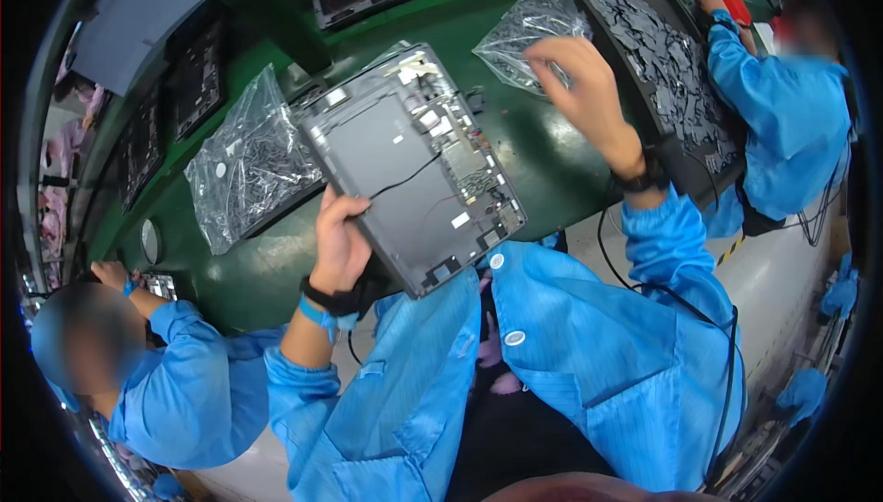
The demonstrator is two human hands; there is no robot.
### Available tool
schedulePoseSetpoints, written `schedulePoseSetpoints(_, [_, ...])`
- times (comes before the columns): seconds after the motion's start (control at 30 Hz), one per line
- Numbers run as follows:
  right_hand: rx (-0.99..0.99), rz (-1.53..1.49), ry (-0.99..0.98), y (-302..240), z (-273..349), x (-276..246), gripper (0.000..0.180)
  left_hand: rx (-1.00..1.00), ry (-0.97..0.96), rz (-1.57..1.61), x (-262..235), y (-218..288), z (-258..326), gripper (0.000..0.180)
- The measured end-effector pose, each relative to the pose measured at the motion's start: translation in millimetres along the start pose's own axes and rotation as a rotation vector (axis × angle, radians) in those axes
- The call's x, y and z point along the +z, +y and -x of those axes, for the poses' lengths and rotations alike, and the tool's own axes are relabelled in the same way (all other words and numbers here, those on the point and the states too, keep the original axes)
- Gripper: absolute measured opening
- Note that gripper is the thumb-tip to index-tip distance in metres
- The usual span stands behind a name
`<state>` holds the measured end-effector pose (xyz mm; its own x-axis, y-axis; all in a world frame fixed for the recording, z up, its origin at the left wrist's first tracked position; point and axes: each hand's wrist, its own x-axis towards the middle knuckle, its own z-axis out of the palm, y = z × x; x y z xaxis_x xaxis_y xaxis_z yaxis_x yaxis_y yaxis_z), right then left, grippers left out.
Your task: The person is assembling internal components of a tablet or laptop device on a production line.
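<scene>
Your left hand [342,240] gripped the open tablet [368,139] by its left edge, thumb over the inner face and the other fingers mostly hidden beneath. The tablet lay tilted in front of you, across the near edge of the green bench [552,199], its lower corner close to your blue jacket [589,318]; whether the bench took any weight, you could not tell.

Your right hand [589,88] hung raised beside the clear bag [515,28], fingers bent toward the thumb. Whether they pinched something small could not be told.

With one hand on the case, a firm hold on the rim mattered most. Your thumb sat right by the end of the loose black cable [405,179], so a light touch there was wise, to avoid tugging it. The circuit board [464,171] lay bare along the right side, best left free of fingers and sleeve.
</scene>
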<state>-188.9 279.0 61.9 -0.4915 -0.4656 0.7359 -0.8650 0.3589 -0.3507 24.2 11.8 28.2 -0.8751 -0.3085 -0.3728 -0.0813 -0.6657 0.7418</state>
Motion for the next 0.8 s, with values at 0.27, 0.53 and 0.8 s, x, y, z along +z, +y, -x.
schedulePoseSetpoints(0.27, [0.16, 0.103, -0.25, 57.1, 6.6, 48.0, 0.011, -0.196, 0.012, -0.093, 0.4, 3.4, -57.1, 0.037])
schedulePoseSetpoints(0.53, [0.124, 0.019, -0.379, 31.8, 17.7, 34.3, 0.006, -0.33, -0.196, -0.895, 11.7, 56.9, -29.6, 0.04])
schedulePoseSetpoints(0.8, [-0.001, 0.147, -0.328, 45.3, -1.7, 47.7, 0.01, 0.646, -0.263, -1.778, 58.2, 68.5, -59.5, 0.012])
